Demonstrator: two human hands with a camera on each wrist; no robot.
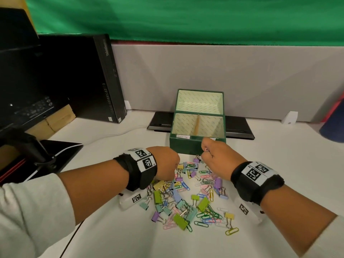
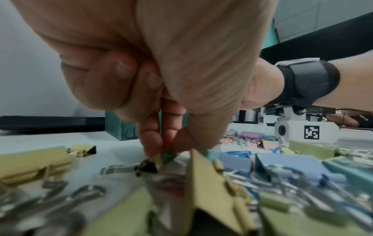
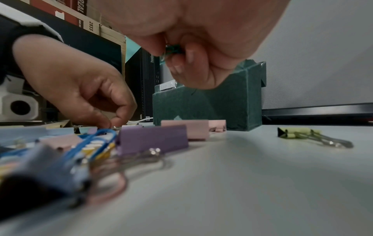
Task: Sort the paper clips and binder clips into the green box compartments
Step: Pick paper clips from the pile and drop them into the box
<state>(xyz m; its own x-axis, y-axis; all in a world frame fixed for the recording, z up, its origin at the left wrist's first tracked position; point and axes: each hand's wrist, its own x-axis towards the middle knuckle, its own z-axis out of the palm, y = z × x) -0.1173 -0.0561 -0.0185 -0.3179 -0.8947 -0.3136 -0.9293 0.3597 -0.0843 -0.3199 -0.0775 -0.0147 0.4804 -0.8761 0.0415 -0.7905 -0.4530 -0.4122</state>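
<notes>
The green box [image 1: 186, 146] stands open at the back of the white table, its front half split by a divider into two compartments. A pile of coloured paper clips and binder clips [image 1: 186, 198] lies in front of it. My left hand [image 1: 174, 176] reaches down into the pile's left edge. Its thumb and fingers [image 2: 151, 143] pinch a small green binder clip [image 2: 168, 155] lying on the table. My right hand [image 1: 204, 151] is lifted just before the box's front wall, fingers curled around paper clips, a green one [image 3: 171, 49] showing between them.
A black computer tower [image 1: 104, 77] and a monitor base [image 1: 55, 151] stand at the left. A flat black device [image 1: 240, 127] lies behind the box against the grey partition [image 1: 260, 81]. A white cable [image 1: 104, 136] runs across the table at the left.
</notes>
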